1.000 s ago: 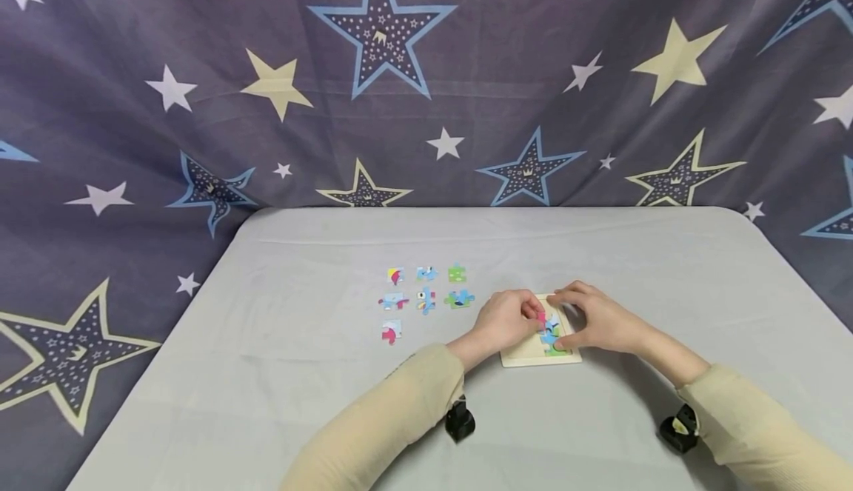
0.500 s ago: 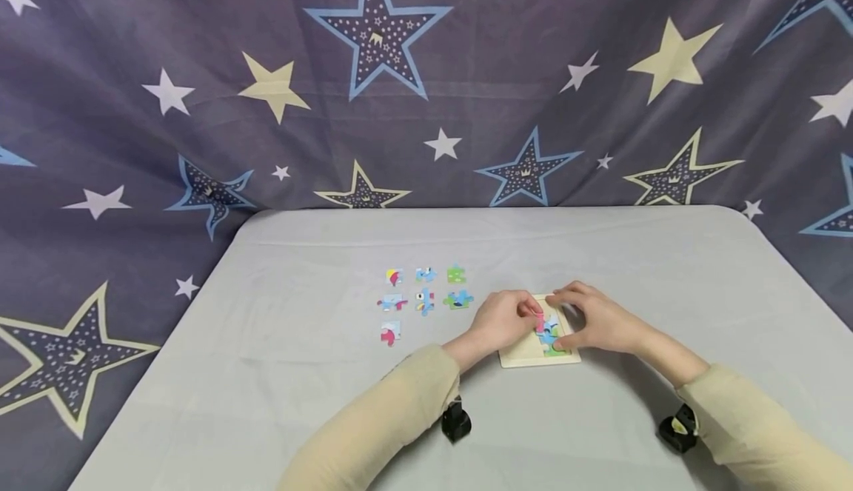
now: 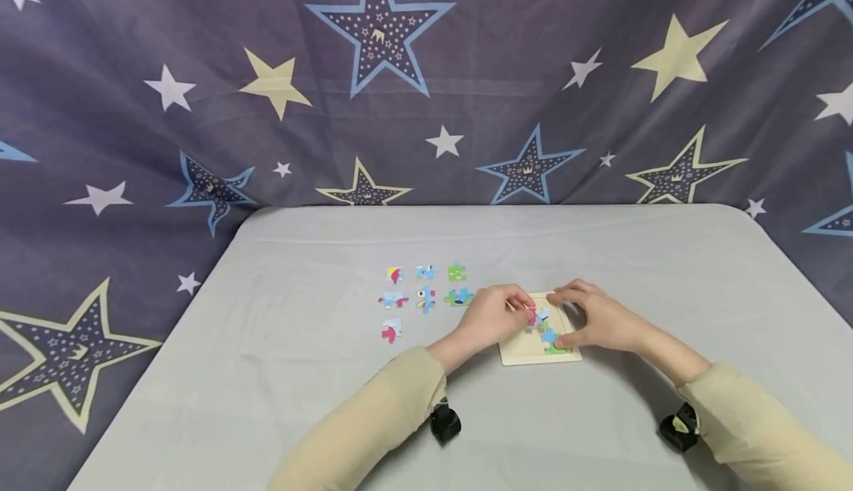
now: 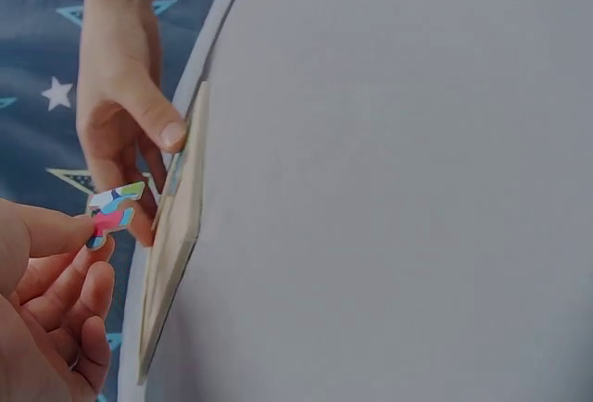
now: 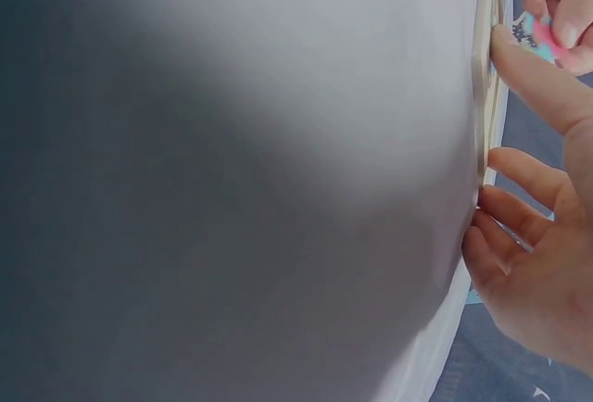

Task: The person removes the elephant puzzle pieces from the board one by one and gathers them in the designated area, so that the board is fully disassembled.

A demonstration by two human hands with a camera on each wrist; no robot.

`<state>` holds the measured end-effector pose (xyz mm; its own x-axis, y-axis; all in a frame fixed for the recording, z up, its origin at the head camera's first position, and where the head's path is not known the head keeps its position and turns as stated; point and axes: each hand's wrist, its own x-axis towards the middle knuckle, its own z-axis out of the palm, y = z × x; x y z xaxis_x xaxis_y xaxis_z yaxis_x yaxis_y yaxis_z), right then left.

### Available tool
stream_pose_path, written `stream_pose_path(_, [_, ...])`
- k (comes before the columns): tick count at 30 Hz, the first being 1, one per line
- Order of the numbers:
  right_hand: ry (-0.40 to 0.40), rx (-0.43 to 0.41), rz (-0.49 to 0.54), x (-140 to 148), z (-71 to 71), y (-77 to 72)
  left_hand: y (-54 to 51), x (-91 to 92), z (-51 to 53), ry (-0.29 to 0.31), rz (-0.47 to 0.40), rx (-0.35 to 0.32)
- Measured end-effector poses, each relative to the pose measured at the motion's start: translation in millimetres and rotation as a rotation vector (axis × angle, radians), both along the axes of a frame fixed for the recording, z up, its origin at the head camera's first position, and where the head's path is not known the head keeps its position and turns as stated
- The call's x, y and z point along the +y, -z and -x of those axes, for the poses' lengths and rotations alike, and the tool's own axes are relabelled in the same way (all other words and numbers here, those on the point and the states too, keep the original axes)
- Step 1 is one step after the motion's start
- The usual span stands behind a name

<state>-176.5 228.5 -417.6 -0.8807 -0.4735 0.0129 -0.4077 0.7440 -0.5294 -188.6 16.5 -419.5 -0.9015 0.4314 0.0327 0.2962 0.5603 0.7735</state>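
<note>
My left hand (image 3: 489, 318) pinches a pink, blue, white and green jigsaw puzzle piece (image 4: 115, 215) between thumb and forefinger. It is held over the left part of a pale wooden puzzle tray (image 3: 516, 354); whether it is one piece or two joined is unclear. My right hand (image 3: 603, 321) spans the tray's right side, thumb low on the blue and green pieces (image 3: 550, 339) lying in it and fingers at the far edge. In the right wrist view, those fingers (image 5: 528, 175) touch the tray's rim.
Several loose puzzle pieces (image 3: 425, 300) lie in spaced rows left of the tray, close to the left hand. A grey cloth covers the table (image 3: 300, 372). Behind it hangs a star-patterned curtain (image 3: 466, 54).
My left hand has moved a little left, lifting the pink and blue piece away from the others in the tray. The right hand and the tray have stayed in place.
</note>
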Motion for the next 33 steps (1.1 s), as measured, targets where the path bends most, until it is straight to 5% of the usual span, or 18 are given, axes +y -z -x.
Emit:
stream_pose_path(19, [0.001, 0.0, -0.014, 0, -0.4, 1.8, -6.1, -54.1, -9.9, -0.105, -0.057, -0.034])
stream_pose_path(33, [0.004, 0.004, -0.036, 2, 1.1, 4.2, -2.3, -92.3, -15.9, -0.158, -0.005, -0.01])
